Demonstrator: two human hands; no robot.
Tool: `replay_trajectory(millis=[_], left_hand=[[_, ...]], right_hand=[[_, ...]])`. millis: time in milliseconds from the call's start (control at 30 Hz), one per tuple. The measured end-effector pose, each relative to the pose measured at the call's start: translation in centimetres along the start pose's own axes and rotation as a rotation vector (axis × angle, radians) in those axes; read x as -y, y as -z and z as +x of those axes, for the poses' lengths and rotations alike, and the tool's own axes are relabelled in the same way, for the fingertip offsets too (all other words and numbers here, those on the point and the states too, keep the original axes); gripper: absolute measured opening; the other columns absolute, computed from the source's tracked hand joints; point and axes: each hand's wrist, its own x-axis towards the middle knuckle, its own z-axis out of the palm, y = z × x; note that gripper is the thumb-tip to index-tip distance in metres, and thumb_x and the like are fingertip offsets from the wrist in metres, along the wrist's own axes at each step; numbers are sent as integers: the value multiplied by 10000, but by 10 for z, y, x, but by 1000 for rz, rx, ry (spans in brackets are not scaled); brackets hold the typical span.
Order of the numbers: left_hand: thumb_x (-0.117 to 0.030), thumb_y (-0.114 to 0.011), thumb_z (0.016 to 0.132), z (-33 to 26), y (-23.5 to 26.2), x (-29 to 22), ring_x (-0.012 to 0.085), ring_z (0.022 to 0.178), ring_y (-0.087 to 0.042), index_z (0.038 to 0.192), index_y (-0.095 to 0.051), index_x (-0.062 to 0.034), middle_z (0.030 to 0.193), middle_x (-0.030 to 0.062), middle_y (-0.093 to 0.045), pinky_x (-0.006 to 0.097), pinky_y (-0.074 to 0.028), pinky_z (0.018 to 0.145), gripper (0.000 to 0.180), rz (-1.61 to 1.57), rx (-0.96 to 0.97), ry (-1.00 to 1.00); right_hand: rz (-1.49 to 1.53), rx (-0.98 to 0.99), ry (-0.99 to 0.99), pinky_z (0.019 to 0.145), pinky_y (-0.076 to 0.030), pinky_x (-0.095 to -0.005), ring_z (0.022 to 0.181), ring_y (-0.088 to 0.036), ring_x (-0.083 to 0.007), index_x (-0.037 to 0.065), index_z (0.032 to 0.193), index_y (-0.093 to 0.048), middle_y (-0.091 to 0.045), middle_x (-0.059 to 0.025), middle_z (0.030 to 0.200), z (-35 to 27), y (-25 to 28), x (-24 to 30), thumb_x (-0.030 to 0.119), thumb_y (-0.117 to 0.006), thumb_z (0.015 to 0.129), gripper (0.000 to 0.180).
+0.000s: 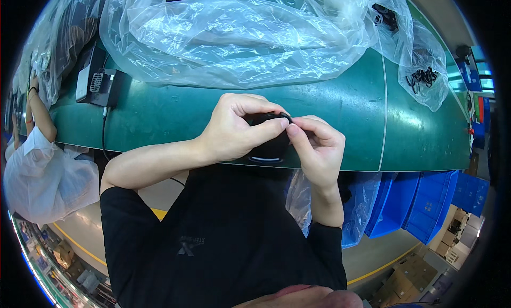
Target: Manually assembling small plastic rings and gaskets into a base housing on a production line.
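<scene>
A black rounded object (272,146) with a pale curved strip near its lower end is at the bench's near edge, in front of my chest. I cannot make out its kind. My left hand (238,124) is closed around its upper part, thumb laid along the top. A thin black looped edge or band (282,115) shows at the fingertips. My right hand (320,145) pinches at that same spot with thumb and forefinger, its tips meeting the left thumb. What lies right between the fingertips is mostly hidden.
Clear plastic bags (239,36) cover the far side of the green bench (159,113). A grey-black device (101,83) with a cable stands left. A bag with black cables (423,79) lies right. Blue bins (420,201) stand below the right edge. A co-worker in white (50,169) works at left.
</scene>
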Motion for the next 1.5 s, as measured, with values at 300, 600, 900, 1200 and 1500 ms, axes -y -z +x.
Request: replay_trajectory(millis=[300, 600, 900, 1200, 1500], left_hand=[[-80, -613, 839, 0, -3, 0, 85, 718, -575, 882, -671, 53, 800, 70, -644, 218, -460, 647, 151, -85, -35, 52], [-102, -558, 888, 1, 0, 2, 100, 768, -597, 957, -661, 49, 875, 95, -653, 226, -483, 690, 195, -19, 65, 85], [-177, -545, 913, 7, -1, -2, 113, 856, -618, 1167, -563, 17, 1010, 81, -645, 231, -509, 725, 320, -253, 177, 331], [-139, -560, 906, 5, -6, 3, 51, 827, -583, 1158, -570, 26, 992, 34, -645, 193, -492, 699, 301, -337, 140, 287], [-144, -558, 906, 5, -5, 2, 49, 815, -583, 1144, -579, 28, 969, 35, -647, 194, -487, 694, 294, -288, 103, 254]], right_hand=[[78, -70, -39, 618, -459, -174, 713, -583, -80, -70, 876, -637, -625, -72, 821, -1, -7, -1, -32, -619, 824, 67], [96, -9, -130, 595, -429, -176, 673, -550, -53, -55, 859, -652, -629, -37, 768, 0, -2, 2, 59, -626, 853, 117], [183, -196, -120, 607, -438, -172, 664, -548, -51, -81, 1015, -619, -617, -28, 768, 11, 16, -1, 14, -664, 806, 233], [239, -48, -157, 761, -503, -226, 821, -615, -116, -84, 1081, -581, -649, -113, 947, 4, 17, -2, -39, -672, 766, 330], [268, -109, -126, 787, -497, -238, 848, -614, -129, -83, 1123, -545, -618, -121, 999, 2, 9, -4, -38, -655, 784, 359]])
